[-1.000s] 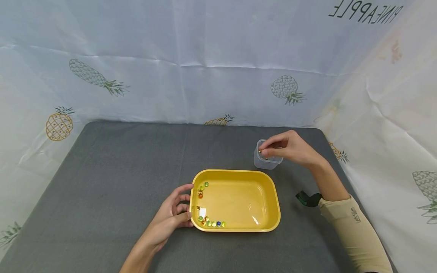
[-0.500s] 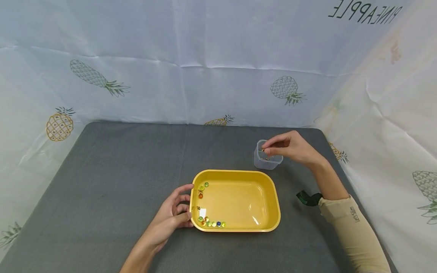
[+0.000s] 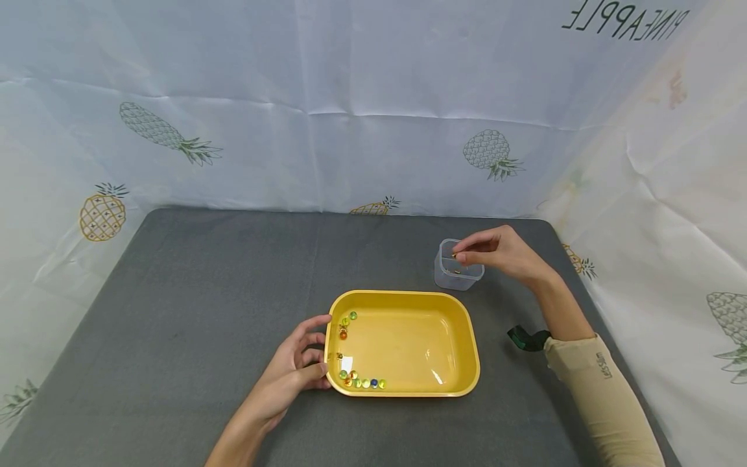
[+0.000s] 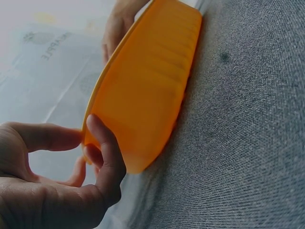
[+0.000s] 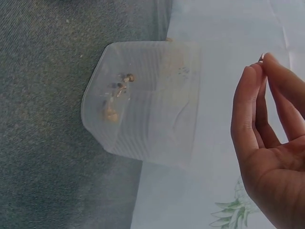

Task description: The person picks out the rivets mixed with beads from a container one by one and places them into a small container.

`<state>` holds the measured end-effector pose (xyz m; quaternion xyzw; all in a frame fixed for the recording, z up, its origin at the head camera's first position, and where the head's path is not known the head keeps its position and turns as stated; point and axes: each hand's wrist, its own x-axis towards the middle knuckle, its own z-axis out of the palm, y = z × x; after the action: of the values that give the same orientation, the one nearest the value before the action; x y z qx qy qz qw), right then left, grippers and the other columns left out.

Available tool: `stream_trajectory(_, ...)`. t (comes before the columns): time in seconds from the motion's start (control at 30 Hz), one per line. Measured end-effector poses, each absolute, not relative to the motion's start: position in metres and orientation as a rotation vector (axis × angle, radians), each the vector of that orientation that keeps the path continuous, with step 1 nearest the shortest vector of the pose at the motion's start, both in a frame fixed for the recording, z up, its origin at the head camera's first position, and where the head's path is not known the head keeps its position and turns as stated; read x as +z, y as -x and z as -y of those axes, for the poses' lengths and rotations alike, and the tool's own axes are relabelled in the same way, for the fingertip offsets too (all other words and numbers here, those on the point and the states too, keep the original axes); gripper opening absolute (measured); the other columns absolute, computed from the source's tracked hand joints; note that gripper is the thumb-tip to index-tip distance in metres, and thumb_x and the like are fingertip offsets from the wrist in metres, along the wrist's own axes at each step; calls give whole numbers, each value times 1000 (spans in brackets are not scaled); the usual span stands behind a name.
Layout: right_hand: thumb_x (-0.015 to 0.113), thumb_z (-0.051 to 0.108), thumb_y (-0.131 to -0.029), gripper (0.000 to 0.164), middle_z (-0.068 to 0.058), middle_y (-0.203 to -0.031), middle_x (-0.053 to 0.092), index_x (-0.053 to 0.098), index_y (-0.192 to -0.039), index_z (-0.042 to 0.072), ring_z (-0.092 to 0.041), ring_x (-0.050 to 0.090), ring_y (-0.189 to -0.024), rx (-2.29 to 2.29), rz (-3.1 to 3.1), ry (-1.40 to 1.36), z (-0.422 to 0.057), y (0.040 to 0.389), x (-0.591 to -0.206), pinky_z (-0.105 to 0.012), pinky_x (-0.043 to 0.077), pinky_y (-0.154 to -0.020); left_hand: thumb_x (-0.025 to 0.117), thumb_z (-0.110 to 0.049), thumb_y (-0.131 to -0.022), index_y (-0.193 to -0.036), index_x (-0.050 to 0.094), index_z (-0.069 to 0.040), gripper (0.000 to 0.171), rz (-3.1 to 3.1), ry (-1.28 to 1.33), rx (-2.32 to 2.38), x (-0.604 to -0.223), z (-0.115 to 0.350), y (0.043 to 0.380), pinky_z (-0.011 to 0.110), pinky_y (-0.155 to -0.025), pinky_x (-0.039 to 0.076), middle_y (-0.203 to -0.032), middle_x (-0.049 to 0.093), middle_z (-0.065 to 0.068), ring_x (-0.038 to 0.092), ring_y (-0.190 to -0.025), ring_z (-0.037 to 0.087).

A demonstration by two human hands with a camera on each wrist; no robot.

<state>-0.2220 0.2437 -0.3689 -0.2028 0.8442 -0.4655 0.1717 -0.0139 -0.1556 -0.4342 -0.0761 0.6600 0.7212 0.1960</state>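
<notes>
Lightly creased pineapple sheeting (image 3: 362, 149) behind, grey tabletop (image 3: 204, 305), yellow tray (image 3: 403, 344)

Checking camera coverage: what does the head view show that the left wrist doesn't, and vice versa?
Head only: marbles in the yellow tray, the clear container, the small golden piece pinched by the right hand.
Left wrist only: the tray's ridged outer wall.
Both: the tray, the left hand holding its rim, the gray cloth, the pineapple-print curtain and the right hand, partly hidden in the wrist view.
</notes>
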Motion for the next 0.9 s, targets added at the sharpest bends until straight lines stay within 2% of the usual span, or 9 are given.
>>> stream_trajectory(0.27, 81, 23, -99, 31, 7, -112, 82, 80, -123, 4, -13, 77, -101, -1292, -2420, 518, -248, 226, -375, -37, 64, -98, 64, 8, -93, -162, 40, -19, 78, -1843, 215, 2022, -434, 155, 14, 34, -76, 64, -138, 50, 21, 65, -97, 23)
stream_trajectory(0.5, 81, 23, -98, 31, 0, -113, 83, 80, -123, 5, -26, 78, -102, -1286, -2432, 506, -251, 231, -381, -38, 64, -98, 64, 8, -93, -162, 39, -19, 78, -1841, 206, 2022, -434, 155, 14, 33, -77, 64, -138, 50, 22, 65, -97, 23)
stream_trajectory(0.77, 81, 22, -99, 29, -11, -117, 82, 80, -122, 5, -20, 78, -99, -1265, -2452, 506, -253, 235, -389, -35, 64, -96, 65, 8, -93, -162, 40, -19, 78, -1848, 214, 2020, -433, 155, 13, 33, -76, 64, -139, 50, 22, 65, -96, 23)
stream_trajectory(0.9, 81, 23, -99, 29, -6, -115, 82, 80, -123, 5, -16, 77, -98, -1256, -2460, 502, -253, 236, -390, -36, 64, -96, 64, 9, -93, -162, 40, -19, 78, -1848, 222, 2022, -433, 155, 13, 33, -76, 64, -138, 50, 22, 65, -96, 23)
